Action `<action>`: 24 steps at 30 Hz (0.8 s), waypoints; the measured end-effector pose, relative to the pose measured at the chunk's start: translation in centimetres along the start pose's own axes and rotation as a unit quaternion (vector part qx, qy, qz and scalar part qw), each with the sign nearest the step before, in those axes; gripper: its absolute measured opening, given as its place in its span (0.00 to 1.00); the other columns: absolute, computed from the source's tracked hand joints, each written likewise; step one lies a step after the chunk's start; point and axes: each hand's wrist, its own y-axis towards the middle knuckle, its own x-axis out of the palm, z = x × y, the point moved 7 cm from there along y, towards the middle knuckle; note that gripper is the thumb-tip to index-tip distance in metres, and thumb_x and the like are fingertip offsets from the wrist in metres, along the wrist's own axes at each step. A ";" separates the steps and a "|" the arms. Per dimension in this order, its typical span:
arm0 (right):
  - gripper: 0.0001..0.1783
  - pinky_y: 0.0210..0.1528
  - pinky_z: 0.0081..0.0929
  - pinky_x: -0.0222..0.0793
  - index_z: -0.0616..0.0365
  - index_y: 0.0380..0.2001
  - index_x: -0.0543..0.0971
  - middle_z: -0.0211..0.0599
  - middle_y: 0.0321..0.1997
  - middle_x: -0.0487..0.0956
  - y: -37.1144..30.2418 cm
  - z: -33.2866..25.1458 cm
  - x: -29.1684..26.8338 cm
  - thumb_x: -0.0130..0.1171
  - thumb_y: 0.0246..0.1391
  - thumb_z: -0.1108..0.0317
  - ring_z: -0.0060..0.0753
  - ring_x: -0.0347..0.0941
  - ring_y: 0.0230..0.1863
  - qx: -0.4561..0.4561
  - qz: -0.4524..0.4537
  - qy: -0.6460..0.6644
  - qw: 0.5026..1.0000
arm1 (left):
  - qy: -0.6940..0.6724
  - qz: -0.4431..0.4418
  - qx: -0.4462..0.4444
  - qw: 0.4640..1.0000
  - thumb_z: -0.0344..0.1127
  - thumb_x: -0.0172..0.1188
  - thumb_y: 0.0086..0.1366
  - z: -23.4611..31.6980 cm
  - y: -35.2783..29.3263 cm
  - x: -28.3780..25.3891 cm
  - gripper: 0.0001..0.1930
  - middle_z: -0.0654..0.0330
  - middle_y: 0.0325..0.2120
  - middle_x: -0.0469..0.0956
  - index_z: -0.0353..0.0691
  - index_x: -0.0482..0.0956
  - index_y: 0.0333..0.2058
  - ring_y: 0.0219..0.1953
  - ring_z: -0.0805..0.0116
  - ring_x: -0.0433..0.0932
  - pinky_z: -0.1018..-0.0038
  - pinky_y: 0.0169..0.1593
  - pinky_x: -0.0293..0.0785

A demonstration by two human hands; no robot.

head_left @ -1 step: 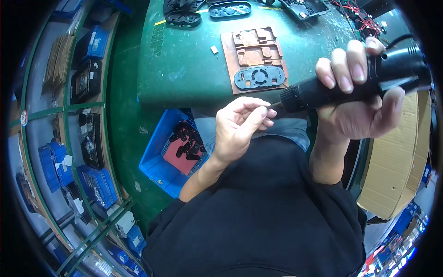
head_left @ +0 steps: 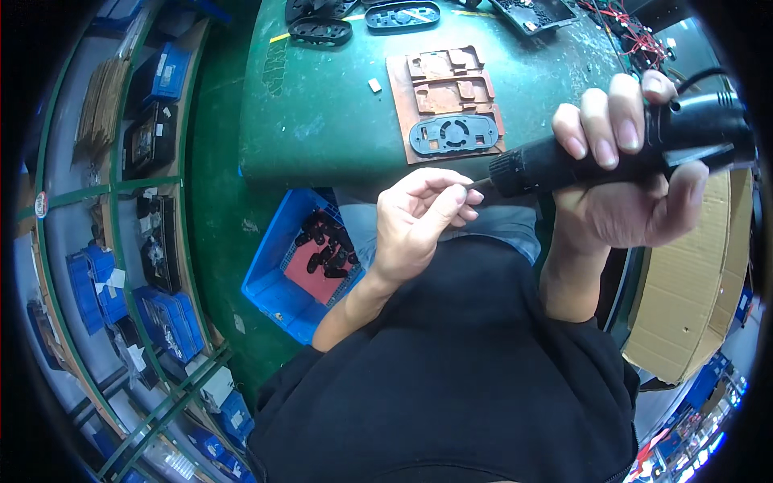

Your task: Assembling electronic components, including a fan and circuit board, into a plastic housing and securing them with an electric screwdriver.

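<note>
My right hand (head_left: pixel 616 161) is wrapped round a black electric screwdriver (head_left: pixel 555 161) held nearly level, its cable leading off at the far right. The thin metal bit (head_left: pixel 481 184) points left. At the bit's end, my left hand (head_left: pixel 419 213) pinches the tip between thumb and fingers; whether a screw sits there too is hidden. Just beyond the hands, a dark oval plastic housing (head_left: pixel 435 140) with a round vented centre lies in the nearest slot of a reddish-brown fixture (head_left: pixel 400 97). The fixture's two farther slots hold no housing.
The green worktable (head_left: pixel 322 121) carries a small white piece (head_left: pixel 374 85), more dark oval housings (head_left: pixel 403 16), a black tray of small parts (head_left: pixel 535 14) and red wires (head_left: pixel 636 40). A blue crate (head_left: pixel 266 274) with black parts stands below left, a cardboard box (head_left: pixel 676 306) at right, shelving (head_left: pixel 181 241) at left.
</note>
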 end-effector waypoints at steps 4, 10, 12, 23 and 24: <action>0.34 0.39 0.25 0.59 0.58 0.51 0.63 0.28 0.35 0.65 -0.4 0.2 -0.4 0.63 0.50 0.47 0.22 0.63 0.32 0.020 -0.023 -0.032 0.999 | -0.025 -0.006 -0.007 1.000 0.27 0.56 0.66 -0.9 0.1 -0.4 0.09 0.52 0.33 0.81 0.29 0.76 0.43 0.31 0.73 0.80 0.80 0.36 0.77; 0.34 0.39 0.25 0.59 0.59 0.50 0.64 0.30 0.35 0.66 -0.9 0.1 -0.3 0.65 0.49 0.50 0.22 0.64 0.33 0.051 -0.004 -0.042 0.998 | -0.004 -0.045 0.029 0.999 0.26 0.56 0.66 -1.2 0.5 -0.5 0.09 0.52 0.34 0.81 0.29 0.76 0.43 0.32 0.72 0.80 0.79 0.38 0.77; 0.34 0.39 0.26 0.59 0.59 0.50 0.64 0.30 0.35 0.66 -0.9 0.1 -0.3 0.66 0.48 0.51 0.22 0.64 0.33 0.053 0.027 -0.032 0.998 | -0.006 -0.055 0.026 0.998 0.26 0.58 0.64 -1.1 0.8 -0.5 0.10 0.52 0.35 0.81 0.29 0.76 0.43 0.33 0.71 0.80 0.78 0.39 0.78; 0.32 0.40 0.31 0.59 0.60 0.53 0.65 0.33 0.35 0.65 0.1 2.9 -1.5 0.58 0.50 0.51 0.26 0.63 0.34 0.028 -0.067 -0.155 0.985 | 0.552 0.015 0.360 0.752 0.43 0.72 0.44 1.0 5.3 -3.7 0.32 0.55 0.45 0.74 0.39 0.75 0.50 0.50 0.54 0.70 0.62 0.54 0.64; 0.32 0.40 0.31 0.59 0.60 0.53 0.65 0.33 0.35 0.65 0.2 3.3 -1.6 0.58 0.50 0.51 0.26 0.63 0.34 0.030 -0.066 -0.156 0.985 | 0.553 0.005 0.362 0.751 0.43 0.72 0.45 0.8 5.7 -3.8 0.32 0.56 0.46 0.74 0.39 0.76 0.50 0.49 0.55 0.71 0.63 0.53 0.64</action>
